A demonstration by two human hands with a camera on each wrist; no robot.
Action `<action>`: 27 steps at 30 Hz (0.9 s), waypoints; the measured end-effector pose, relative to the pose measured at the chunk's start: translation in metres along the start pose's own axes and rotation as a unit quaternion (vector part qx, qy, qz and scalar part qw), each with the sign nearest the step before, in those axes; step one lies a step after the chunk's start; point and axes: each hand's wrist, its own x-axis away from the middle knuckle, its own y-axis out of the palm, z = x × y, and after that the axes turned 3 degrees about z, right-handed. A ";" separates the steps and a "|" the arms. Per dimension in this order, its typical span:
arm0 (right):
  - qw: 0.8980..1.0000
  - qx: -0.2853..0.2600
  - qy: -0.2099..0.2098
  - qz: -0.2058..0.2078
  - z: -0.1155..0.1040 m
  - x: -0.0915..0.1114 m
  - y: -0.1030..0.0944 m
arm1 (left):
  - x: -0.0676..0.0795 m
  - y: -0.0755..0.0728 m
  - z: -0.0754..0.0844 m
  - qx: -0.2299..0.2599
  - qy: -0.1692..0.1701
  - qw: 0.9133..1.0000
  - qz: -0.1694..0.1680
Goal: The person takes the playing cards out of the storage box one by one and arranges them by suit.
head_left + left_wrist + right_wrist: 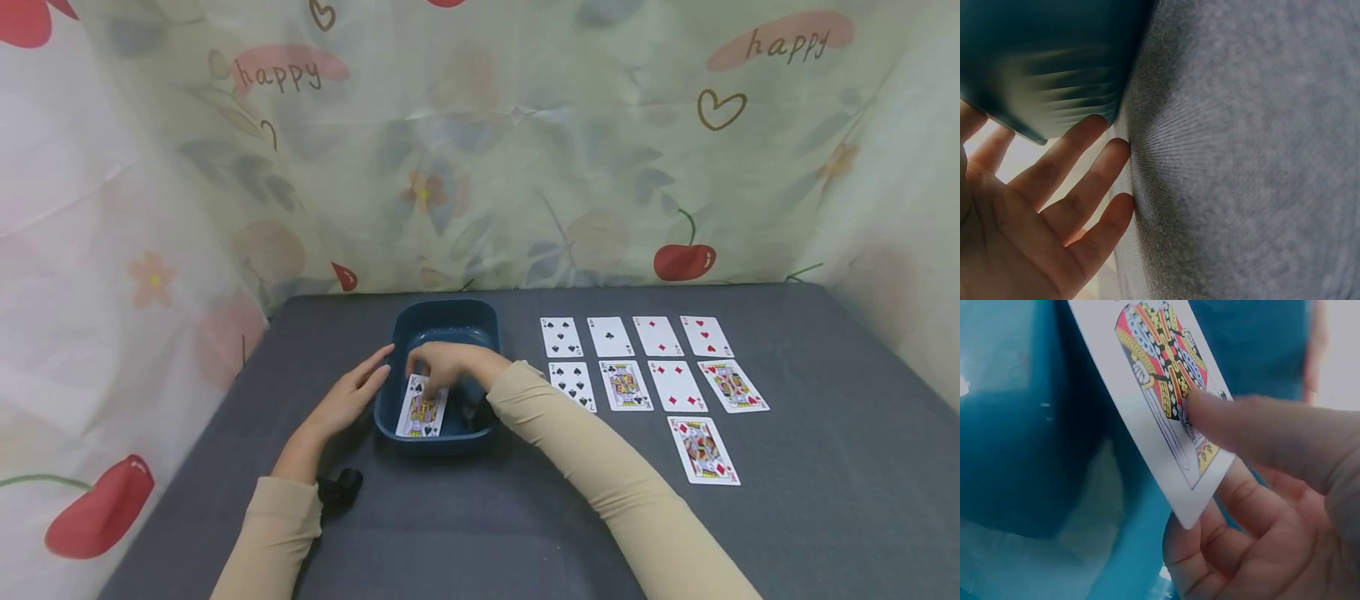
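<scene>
Inside the dark blue plastic basin [438, 446], my right hand [450, 364] pinches a king playing card [422, 417] between thumb and fingers. The right wrist view shows the thumb flat on the printed face of the card [1172, 381], with the fingers behind it. My left hand [341, 408] lies at the basin's left side, fingers spread and fairly straight. Up close in the left wrist view, those fingertips [1094, 125] are right at the basin's ribbed outer wall [1054, 81].
Right of the basin, face-up playing cards lie in rows on the grey cloth-covered table [825, 467]: a five of spades [562, 337] among the back row, a king of clubs [626, 386] in the middle, a king of diamonds [703, 450] in front. A patterned curtain [517, 167] hangs behind.
</scene>
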 end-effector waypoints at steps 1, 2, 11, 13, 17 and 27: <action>1.000 -0.011 -0.002 0.004 0.000 0.001 -0.003 | 0.000 0.000 0.000 0.000 -0.002 1.000 -0.001; 1.000 -0.017 -0.005 0.010 -0.001 0.002 -0.005 | 0.000 0.000 0.000 0.001 -0.003 1.000 -0.001; 0.994 -0.087 -0.018 0.070 0.001 0.017 -0.028 | -0.001 0.001 0.000 0.000 -0.013 1.000 -0.003; 0.990 -0.110 -0.022 0.081 0.004 0.022 -0.033 | -0.002 0.001 0.000 -0.002 -0.014 1.000 -0.002; 0.982 -0.158 -0.032 0.101 0.013 0.033 -0.041 | -0.002 0.001 0.000 -0.004 -0.015 1.000 0.002; 0.960 -0.233 -0.052 0.146 0.043 0.067 -0.054 | -0.002 0.002 -0.001 -0.006 -0.003 1.000 0.008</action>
